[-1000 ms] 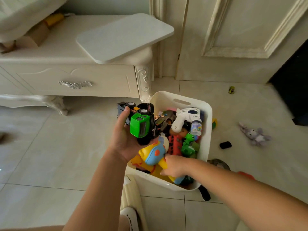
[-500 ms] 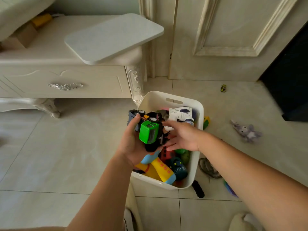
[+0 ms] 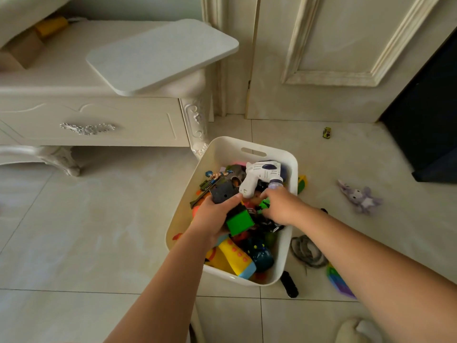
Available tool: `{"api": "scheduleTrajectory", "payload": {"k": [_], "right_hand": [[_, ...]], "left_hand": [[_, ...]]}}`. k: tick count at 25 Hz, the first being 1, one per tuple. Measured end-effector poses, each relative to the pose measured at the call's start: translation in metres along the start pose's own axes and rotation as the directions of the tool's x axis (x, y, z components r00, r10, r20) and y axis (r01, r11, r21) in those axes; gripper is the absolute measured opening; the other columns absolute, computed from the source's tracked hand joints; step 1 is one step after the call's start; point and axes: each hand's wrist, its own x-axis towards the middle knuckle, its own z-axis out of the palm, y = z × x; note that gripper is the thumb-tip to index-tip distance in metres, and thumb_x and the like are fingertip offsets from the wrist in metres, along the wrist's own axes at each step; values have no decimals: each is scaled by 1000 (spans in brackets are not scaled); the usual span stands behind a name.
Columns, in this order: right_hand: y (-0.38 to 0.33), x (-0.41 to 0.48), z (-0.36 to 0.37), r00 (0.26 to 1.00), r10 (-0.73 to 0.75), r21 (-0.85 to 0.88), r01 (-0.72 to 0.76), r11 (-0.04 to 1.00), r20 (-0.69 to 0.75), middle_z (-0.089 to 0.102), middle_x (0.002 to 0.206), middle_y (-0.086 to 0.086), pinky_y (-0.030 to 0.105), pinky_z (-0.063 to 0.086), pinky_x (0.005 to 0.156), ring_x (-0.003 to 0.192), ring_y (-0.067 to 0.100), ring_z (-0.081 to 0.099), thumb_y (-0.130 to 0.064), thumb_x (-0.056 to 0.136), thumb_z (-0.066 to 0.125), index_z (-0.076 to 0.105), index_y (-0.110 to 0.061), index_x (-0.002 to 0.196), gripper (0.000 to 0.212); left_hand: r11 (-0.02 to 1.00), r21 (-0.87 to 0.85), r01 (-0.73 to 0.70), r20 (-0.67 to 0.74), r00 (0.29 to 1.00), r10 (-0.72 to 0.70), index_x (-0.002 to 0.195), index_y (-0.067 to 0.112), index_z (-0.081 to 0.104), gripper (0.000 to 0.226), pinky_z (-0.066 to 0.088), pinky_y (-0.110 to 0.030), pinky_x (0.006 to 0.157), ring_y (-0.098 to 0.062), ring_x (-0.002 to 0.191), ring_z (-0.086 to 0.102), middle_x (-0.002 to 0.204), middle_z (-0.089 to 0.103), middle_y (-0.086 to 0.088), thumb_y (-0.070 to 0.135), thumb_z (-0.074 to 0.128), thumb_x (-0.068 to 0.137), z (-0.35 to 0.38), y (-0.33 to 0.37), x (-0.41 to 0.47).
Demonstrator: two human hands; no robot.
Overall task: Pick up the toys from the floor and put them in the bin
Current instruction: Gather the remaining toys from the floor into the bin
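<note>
A white bin [image 3: 217, 154] full of toys stands on the tiled floor. My left hand [image 3: 212, 216] grips a green and black toy truck [image 3: 238, 220] and holds it low inside the bin, tilted nose-down. My right hand [image 3: 280, 206] reaches into the toys beside the truck, fingers bent down among them; what they touch is hidden. A white toy gun [image 3: 259, 174] lies on top at the bin's far end. On the floor lie a purple plush [image 3: 362, 198], a small yellow car [image 3: 327, 132], a black piece [image 3: 289, 284] and a colourful flat toy [image 3: 340, 283].
A cream cabinet [image 3: 99, 120] with a drawer stands left of the bin, a white board [image 3: 160, 55] lying on top. A panelled door [image 3: 333, 58] is behind. A dark object [image 3: 430, 120] stands at the right. A grey sandal [image 3: 306, 251] lies by the bin.
My left hand has lowered the green truck from above the bin down into the toys, tipping it over. My right hand moved from the bin's near end up to beside the truck.
</note>
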Motion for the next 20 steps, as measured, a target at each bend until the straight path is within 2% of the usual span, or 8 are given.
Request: {"api": "scheduleTrajectory", "payload": {"k": [3,5,7,10,13,15,17,20], "right_hand": [[-1,-1,22,987,-29,-95,44,995,155,36,146,11,40,49,95,124,33,48,-44,77,65,25,-35,147,81],[-1,-3,26,987,-56,-185,83,979,151,43,142,9,42,51,92,122,32,50,-39,77,66,27,-32,146,80],[-1,-3,14,989,-18,-107,34,994,146,50,133,9,36,52,84,113,29,55,-32,77,66,35,-25,141,72],[-5,-10,0,988,-13,-111,-4,994,-151,48,122,11,32,43,70,105,28,52,-31,77,66,47,-15,116,46],[-3,-18,11,906,-50,-232,-54,971,-420,42,125,12,32,41,87,111,28,44,-48,81,62,42,-11,123,60],[-2,-17,21,952,-44,-238,-31,971,-303,40,130,14,36,42,93,116,30,44,-53,82,58,41,-9,127,65],[-1,-10,29,990,-59,-283,20,959,-131,41,135,15,40,44,92,122,32,43,-39,88,58,42,-10,129,53],[4,0,27,962,-64,-221,4,975,-264,53,127,15,37,46,80,115,32,49,-24,93,56,46,-11,124,35]], "left_hand": [[988,152,-19,-101,994,34,133,21,44,72,60,-50,78,-28,100,68,114,64,-6,40,80,74,3,-1,7],[965,261,-22,-137,989,59,135,26,39,63,62,-40,68,-25,94,69,106,63,-2,38,72,83,4,1,7],[952,304,-37,-131,988,81,132,29,40,53,56,-31,54,-22,81,69,102,64,-4,36,68,87,3,2,9],[971,182,-157,-122,976,181,128,21,49,44,61,-42,71,-25,84,72,107,68,-7,25,67,88,3,10,14],[949,232,-216,-137,958,251,134,20,46,47,60,-45,79,-25,86,71,109,66,-9,20,61,90,4,22,18],[869,453,-198,-147,945,292,137,23,41,52,58,-42,79,-23,87,67,113,63,-7,25,59,88,7,23,20],[705,677,-212,-92,926,367,136,28,40,52,53,-33,69,-21,86,63,115,60,-3,28,55,86,15,20,21],[508,821,-260,27,907,420,128,28,40,47,51,-33,62,-28,87,64,115,58,-4,28,55,84,23,9,26]]}}
